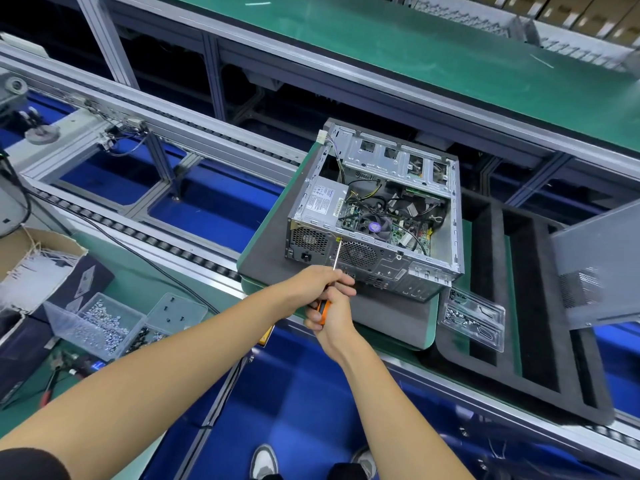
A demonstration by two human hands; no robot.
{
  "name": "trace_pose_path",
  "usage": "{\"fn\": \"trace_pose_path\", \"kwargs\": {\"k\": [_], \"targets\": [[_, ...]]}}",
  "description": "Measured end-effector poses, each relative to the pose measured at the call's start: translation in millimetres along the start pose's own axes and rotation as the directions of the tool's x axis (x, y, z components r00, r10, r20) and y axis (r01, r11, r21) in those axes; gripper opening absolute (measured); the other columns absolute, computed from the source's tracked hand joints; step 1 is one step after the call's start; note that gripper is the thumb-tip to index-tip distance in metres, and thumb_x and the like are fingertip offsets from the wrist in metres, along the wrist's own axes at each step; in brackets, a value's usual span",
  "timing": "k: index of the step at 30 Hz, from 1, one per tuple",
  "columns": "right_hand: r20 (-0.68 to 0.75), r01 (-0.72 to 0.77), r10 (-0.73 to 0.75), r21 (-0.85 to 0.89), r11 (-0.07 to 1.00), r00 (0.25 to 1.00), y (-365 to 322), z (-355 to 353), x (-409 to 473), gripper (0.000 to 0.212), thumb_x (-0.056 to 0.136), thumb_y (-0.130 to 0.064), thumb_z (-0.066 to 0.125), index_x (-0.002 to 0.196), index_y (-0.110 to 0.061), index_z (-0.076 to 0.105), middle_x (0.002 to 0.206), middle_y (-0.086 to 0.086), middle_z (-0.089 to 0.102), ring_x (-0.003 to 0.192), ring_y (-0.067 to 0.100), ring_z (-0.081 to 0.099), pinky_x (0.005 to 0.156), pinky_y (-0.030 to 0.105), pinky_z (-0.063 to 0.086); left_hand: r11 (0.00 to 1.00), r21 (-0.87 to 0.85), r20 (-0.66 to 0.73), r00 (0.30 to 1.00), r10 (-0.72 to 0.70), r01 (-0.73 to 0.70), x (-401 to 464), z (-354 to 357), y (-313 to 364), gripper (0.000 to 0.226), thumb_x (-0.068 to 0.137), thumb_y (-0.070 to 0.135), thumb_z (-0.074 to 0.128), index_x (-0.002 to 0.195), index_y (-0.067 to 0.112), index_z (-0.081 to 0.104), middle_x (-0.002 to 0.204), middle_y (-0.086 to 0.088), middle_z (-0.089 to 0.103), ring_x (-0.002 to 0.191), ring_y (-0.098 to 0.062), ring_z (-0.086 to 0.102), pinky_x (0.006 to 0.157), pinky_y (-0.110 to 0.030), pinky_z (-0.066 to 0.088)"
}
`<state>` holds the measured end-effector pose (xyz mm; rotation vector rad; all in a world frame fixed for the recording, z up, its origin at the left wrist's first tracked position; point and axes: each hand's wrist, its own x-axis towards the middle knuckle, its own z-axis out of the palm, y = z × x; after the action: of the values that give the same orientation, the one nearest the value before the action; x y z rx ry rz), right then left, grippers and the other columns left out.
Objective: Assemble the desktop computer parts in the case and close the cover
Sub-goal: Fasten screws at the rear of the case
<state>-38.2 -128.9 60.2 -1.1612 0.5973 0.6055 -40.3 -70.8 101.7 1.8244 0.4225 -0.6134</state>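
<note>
Lying on a dark foam pad (277, 268) at frame centre, the open computer case (375, 216) is set near the pad's front edge — bare foam remains to its left. Fan, cables and power supply are exposed. A screwdriver (329, 292) is gripped by both hands — left hand (320, 280) around the shaft, right hand (330, 318) on the orange handle — its tip touching the rear panel.

Factory work line. Long roller track (145, 233) runs left of open computer case (375, 216). Green belt (398, 46) behind case. Clear box of screws (100, 323) left of case. Cardboard boxes (571, 8) far behind case.
</note>
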Motion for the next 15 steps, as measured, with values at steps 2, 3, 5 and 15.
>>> {"fn": "trace_pose_path", "kwargs": {"k": [2,3,5,15], "targets": [[0.002,0.003,-0.003,0.052,0.999,1.000,0.5,2.3,-2.2,0.021,0.090,-0.009,0.038,0.110,-0.015,0.044,0.071,0.008,0.050,0.043,0.014,0.036,0.039,0.019,0.025,0.966,-0.243,-0.015,0.996,0.086,-0.087,-6.1,-4.1,0.7,0.043,0.103,0.037,0.039,0.124,0.010,0.063,0.128,-0.023,0.062,0.079,-0.029,0.061,0.062,-0.031,0.043],[0.012,0.004,-0.005,0.059,0.998,1.000,0.4,2.8,-3.8,0.018,0.091,-0.011,0.040,0.108,-0.014,0.045,0.071,0.008,0.053,0.046,0.015,0.042,0.040,0.021,0.029,0.957,-0.270,-0.031,0.995,0.100,-0.105,-7.0,-9.9,2.5,0.042,0.101,0.036,0.040,0.123,0.008,0.064,0.129,-0.026,0.061,0.089,-0.040,0.062,0.068,-0.036,0.046],[0.020,0.003,-0.004,0.034,0.999,1.000,-1.0,5.1,-7.3,0.014,0.096,-0.020,0.044,0.104,-0.013,0.052,0.081,0.009,0.062,0.066,0.019,0.057,0.051,0.028,0.042,0.951,-0.283,-0.010,0.992,0.128,-0.125,-6.4,-19.2,6.5,0.038,0.102,0.026,0.041,0.123,0.006,0.066,0.120,-0.025,0.068,0.106,-0.044,0.066,0.088,-0.050,0.056],[-0.284,0.541,-0.882,-0.704,0.459,0.377,-65.7,-18.0,-9.0,0.063,0.072,-0.046,0.057,0.129,-0.019,0.048,0.126,0.003,0.038,0.117,0.017,0.030,0.099,0.041,0.026,0.917,-0.337,-0.071,0.977,0.202,-0.214,12.6,-18.9,6.5,0.035,0.105,0.013,0.041,0.119,0.007,0.072,0.097,-0.017,0.075,0.106,-0.027,0.071,0.108,-0.040,0.048]]}}
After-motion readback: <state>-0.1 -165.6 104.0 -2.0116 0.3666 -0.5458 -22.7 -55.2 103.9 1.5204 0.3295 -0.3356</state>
